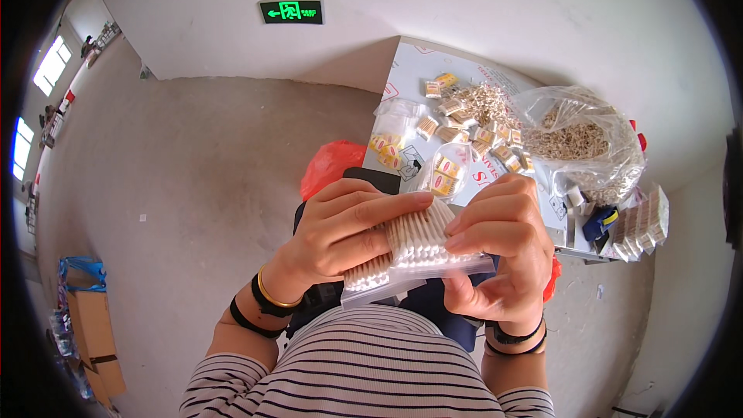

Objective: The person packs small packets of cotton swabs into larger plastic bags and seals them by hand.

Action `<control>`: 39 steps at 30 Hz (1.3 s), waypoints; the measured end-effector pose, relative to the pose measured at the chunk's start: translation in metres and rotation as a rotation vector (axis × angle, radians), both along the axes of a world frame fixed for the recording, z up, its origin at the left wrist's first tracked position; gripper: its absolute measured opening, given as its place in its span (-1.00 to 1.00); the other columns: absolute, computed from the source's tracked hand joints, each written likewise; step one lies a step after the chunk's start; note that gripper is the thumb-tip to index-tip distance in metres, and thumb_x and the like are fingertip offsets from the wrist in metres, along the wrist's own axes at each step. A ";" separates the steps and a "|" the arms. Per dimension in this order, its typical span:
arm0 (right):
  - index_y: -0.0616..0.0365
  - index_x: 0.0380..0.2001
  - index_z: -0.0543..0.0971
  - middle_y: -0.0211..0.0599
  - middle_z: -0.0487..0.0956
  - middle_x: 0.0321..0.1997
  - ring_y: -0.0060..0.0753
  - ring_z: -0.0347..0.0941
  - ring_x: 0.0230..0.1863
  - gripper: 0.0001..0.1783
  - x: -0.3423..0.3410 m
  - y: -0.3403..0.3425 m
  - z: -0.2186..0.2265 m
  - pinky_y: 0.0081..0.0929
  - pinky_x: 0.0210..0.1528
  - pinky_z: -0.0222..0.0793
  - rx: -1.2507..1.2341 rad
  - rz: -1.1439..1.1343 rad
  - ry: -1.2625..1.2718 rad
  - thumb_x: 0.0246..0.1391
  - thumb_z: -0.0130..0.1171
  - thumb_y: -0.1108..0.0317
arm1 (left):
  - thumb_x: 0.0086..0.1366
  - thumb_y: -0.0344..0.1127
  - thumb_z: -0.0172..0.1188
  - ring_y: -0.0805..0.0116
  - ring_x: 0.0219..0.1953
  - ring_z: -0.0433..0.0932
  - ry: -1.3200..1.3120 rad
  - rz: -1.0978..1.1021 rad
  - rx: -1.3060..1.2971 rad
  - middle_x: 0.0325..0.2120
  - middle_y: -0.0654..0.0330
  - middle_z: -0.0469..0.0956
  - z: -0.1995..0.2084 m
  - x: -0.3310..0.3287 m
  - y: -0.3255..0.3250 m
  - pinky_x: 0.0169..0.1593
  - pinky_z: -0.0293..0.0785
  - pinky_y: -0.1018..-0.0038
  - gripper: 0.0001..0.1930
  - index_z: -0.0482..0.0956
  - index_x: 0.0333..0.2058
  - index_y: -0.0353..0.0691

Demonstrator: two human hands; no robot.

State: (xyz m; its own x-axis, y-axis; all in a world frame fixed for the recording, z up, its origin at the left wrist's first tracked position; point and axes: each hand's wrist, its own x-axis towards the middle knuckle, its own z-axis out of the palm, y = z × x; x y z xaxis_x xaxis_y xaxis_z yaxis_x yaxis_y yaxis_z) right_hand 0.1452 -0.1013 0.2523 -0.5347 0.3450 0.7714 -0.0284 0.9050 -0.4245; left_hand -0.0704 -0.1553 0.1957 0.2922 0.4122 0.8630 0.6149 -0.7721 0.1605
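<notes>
Your 2 hands meet in front of your striped shirt (379, 356), short of the table (422, 58), where the cotton swabs (422, 241) lie with the clear zip bag (371, 292), white tips facing you. Your left hand (340, 224) holds the bunch from above; your right hand (501, 244) has fingertips at its right side and its thumb lower, though whether they pinch I cannot tell. To settle the swabs well, keep the left fingers' pressure light, square the tips evenly, and keep the zip edge unfolded.
</notes>
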 end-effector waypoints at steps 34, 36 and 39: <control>0.01 -0.29 0.65 -0.43 0.54 -0.30 -0.31 0.48 -0.27 -0.70 0.000 -0.003 -0.003 -0.33 -0.14 0.30 0.021 -0.028 -0.008 -0.14 0.46 0.25 | -0.04 -0.26 0.37 0.39 -0.31 0.62 -0.008 0.008 -0.019 0.02 0.13 0.67 -0.004 0.002 -0.001 -0.17 0.54 0.45 -0.84 0.62 -0.52 -0.18; 0.00 -0.29 0.65 -0.43 0.54 -0.30 -0.30 0.47 -0.27 -0.71 -0.001 -0.003 -0.003 -0.33 -0.14 0.29 0.023 -0.027 -0.010 -0.14 0.46 0.25 | -0.05 -0.26 0.38 0.39 -0.31 0.62 -0.011 0.012 -0.017 0.02 0.14 0.67 -0.004 0.002 -0.001 -0.18 0.54 0.45 -0.84 0.62 -0.51 -0.18; -0.01 -0.29 0.65 -0.44 0.52 -0.30 -0.30 0.46 -0.28 -0.71 -0.001 -0.003 -0.002 -0.33 -0.14 0.29 0.039 -0.030 -0.023 -0.13 0.45 0.24 | -0.06 -0.26 0.38 0.39 -0.31 0.62 -0.005 0.019 -0.007 0.03 0.15 0.67 -0.003 0.002 -0.001 -0.18 0.54 0.45 -0.83 0.64 -0.50 -0.18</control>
